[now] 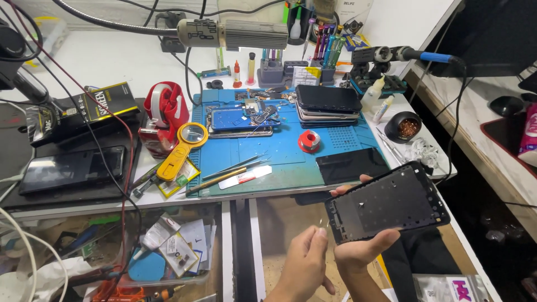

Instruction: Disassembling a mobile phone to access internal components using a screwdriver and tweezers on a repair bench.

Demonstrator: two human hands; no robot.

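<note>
White workbench (140, 61), blue work mat (279, 151) on it, white side counter (481, 123), dark floor gap between

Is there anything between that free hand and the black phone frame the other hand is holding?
Nothing visible: the left hand hangs just beside the black phone frame that the right hand grips, with open air between them.

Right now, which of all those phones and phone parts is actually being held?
The black phone frame, in the right hand off the table's front edge. The stacked phones and the opened phone lie on the blue mat.
</note>
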